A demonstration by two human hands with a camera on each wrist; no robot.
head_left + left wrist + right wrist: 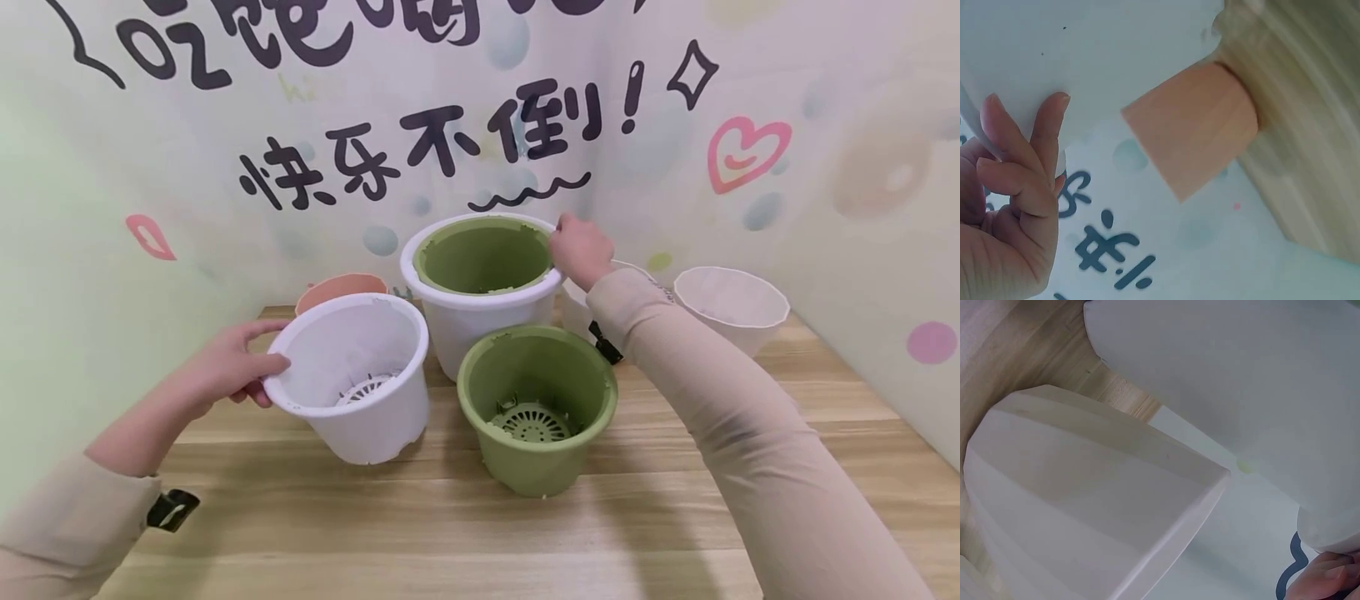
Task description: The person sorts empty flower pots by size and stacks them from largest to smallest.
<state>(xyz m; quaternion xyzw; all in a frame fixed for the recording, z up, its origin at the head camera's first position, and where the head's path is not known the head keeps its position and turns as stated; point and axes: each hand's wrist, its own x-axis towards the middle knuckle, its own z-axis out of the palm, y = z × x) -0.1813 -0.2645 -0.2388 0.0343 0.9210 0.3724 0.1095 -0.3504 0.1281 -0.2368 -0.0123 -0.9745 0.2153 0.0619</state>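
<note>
A white pot [390,421] with a slotted bottom leans at the left, its rim gripped by my left hand [228,367], thumb over the edge. Behind, a larger white pot [480,321] holds a green pot [480,250] inside it. My right hand [581,250] pinches the right side of the rims there. Another green pot [536,467] stands in front, untouched. In the left wrist view my left hand [1016,206] has its fingers against the white pot [1110,50]. My right hand [1329,575] shows at the corner of the right wrist view, at the white rim.
An orange pot [341,287] stands behind the left white pot; it also shows in the left wrist view [1197,128]. Two pale faceted pots, one at the far right [731,308], stand right of the large pot. A printed cloth [450,192] hangs behind the wooden table [337,533].
</note>
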